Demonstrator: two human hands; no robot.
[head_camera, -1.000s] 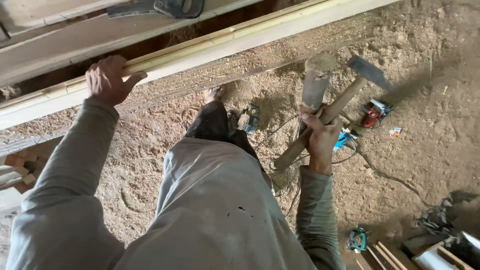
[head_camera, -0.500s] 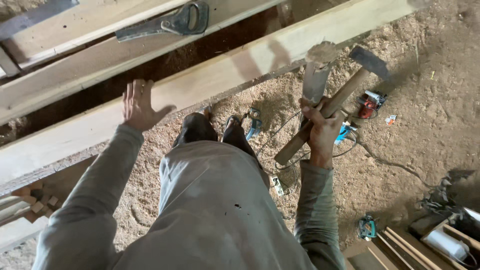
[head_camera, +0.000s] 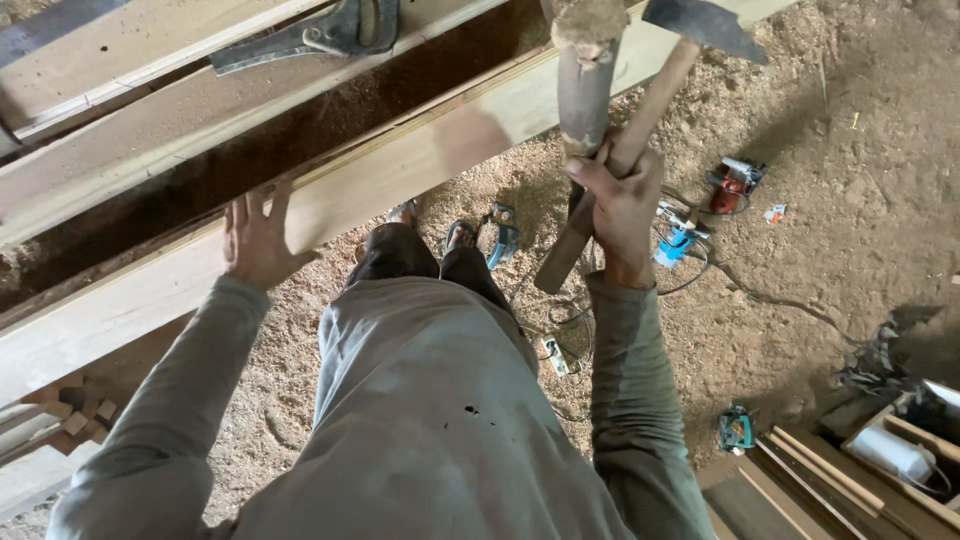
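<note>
Head view: power tools (head_camera: 735, 185) litter sawdust beyond the hammer (head_camera: 640, 120).

The left hand (head_camera: 258, 240), wrapped over the edge of the long plank (head_camera: 400, 175) a second ago, is now laid flat on its broad face with the fingers (head_camera: 262, 205) spread. The plank has been turned to show that face. The hammer (head_camera: 640, 120) and the round post (head_camera: 583, 90) gripped in the right hand (head_camera: 622, 212) have been raised, above its fingers.
</note>
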